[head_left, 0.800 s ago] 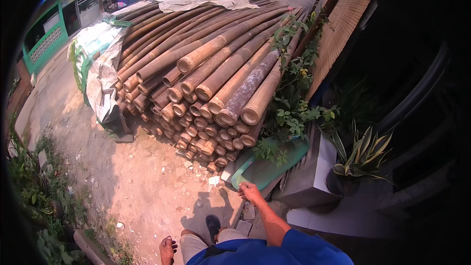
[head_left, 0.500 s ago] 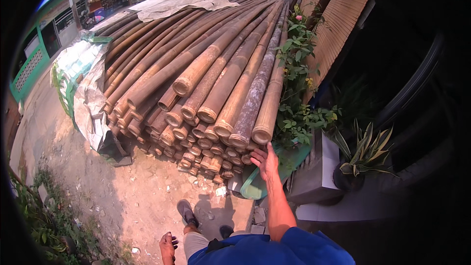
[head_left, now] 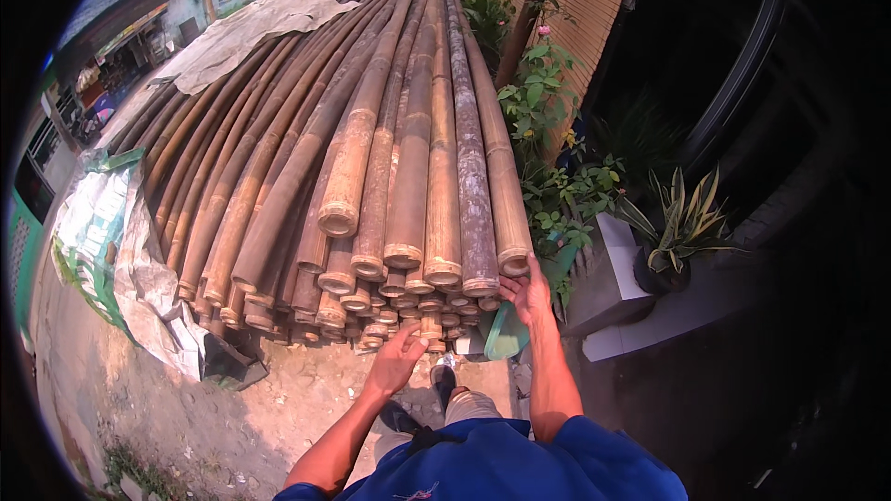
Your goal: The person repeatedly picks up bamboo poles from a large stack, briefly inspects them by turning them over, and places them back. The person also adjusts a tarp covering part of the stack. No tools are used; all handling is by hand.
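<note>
A large stack of brown bamboo poles (head_left: 339, 167) fills the middle, cut ends toward me. My right hand (head_left: 529, 295) is at the cut end of the rightmost upper bamboo pole (head_left: 506, 186). One finger rests along its right rim while the others spread just below it. That hand is open, not wrapped round the pole. Lower down, my left hand (head_left: 395, 366) reaches up to the short lower pole ends, its fingers apart and nothing in it. Whether its fingertips touch those ends, I cannot tell. A whitish, mottled pole (head_left: 473, 148) lies left of the rightmost one.
Crumpled sheeting (head_left: 153, 288) hangs at the stack's left, and a pale sheet (head_left: 251, 32) covers its far part. Leafy plants (head_left: 557, 186) crowd the right side. A potted striped plant (head_left: 682, 232) stands by a tiled ledge (head_left: 617, 260). A green object (head_left: 506, 332) sits below my right hand.
My left hand has risen from low beside my leg to the lower pole ends. My right hand now reaches the rightmost pole's end. I have moved nearer the stack, and the view has shifted.
</note>
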Demonstrator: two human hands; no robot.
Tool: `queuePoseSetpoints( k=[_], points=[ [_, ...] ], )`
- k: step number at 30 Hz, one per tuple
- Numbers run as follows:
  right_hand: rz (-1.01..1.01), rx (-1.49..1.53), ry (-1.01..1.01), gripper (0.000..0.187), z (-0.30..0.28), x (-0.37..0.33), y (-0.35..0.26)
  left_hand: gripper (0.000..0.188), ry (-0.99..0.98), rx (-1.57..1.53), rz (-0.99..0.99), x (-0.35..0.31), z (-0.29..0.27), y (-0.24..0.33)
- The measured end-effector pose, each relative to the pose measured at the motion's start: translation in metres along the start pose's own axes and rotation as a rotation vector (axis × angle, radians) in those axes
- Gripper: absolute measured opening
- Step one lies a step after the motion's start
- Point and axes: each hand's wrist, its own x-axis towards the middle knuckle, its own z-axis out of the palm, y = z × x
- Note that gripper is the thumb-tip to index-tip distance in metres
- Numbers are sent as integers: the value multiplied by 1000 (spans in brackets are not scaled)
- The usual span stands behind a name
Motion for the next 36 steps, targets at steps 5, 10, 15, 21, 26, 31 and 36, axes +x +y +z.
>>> queuePoseSetpoints(
  k=[5,10,15,21,26,31,36],
  points=[
    [7,11,29,72,0,0,-1,74,-100,-360,-219,82,64,36],
    [20,-9,26,59,-4,8,-3,67,62,-711,-343,119,113,29],
    [-16,-12,9,52,-3,9,-6,54,17,-932,-207,122,103,49],
    [14,-30,25,53,-3,4,-19,63,67,-1015,-184,96,57,89],
    [27,-76,8,53,-2,8,-27,69,308,-1018,-90,86,4,107],
    [113,-97,-28,57,-3,11,-35,76,241,-955,-93,88,6,92],
    [122,-136,-84,68,-20,21,-30,73,218,-995,-83,91,6,86]
  ],
)
